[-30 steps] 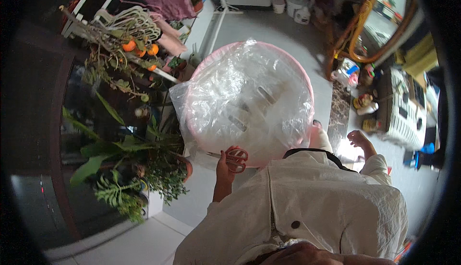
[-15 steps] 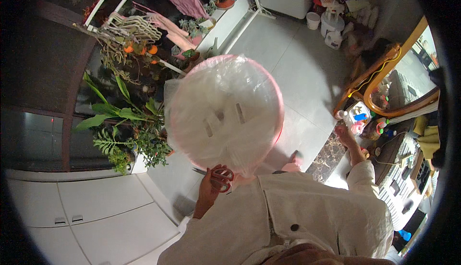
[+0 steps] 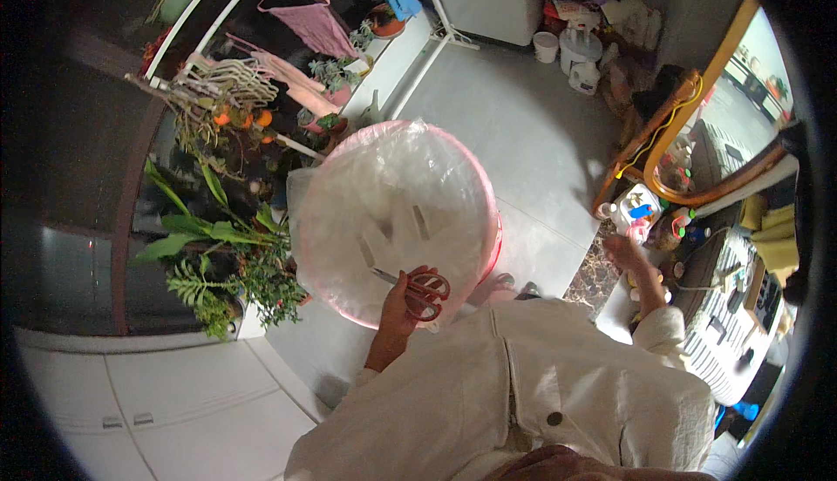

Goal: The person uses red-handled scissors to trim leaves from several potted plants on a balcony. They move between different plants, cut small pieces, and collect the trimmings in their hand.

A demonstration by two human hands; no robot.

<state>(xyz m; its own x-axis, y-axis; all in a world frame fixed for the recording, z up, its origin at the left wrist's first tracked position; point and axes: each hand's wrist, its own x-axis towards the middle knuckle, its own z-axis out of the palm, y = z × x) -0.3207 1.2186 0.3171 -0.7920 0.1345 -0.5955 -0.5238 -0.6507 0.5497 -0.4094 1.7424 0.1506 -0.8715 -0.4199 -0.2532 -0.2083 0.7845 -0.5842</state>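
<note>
My left hand (image 3: 397, 320) is closed on scissors (image 3: 425, 296) with red handles, their blades pointing left over the near rim of a large round pink tub (image 3: 484, 180). Clear, crinkled plastic sheeting (image 3: 375, 211) covers the tub and hangs past its left rim. Two narrow dark slots show in the middle of the plastic. Out to the right, my right hand (image 3: 623, 253) is beside a white tray (image 3: 629, 206) holding a blue item (image 3: 641, 212). Its fingers are too small and blurred to read.
Leafy potted plants (image 3: 253, 263) and a white rack with hangers (image 3: 231, 80) stand on the left. White cabinets (image 3: 192, 394) are at lower left. A wood-framed mirror (image 3: 732, 115) leans at right. White jugs and a bucket (image 3: 580, 50) stand at the far right.
The scissors in my left hand have moved right and up over the tub's near edge. My right hand has shifted slightly down beside the tray. The view has turned slightly.
</note>
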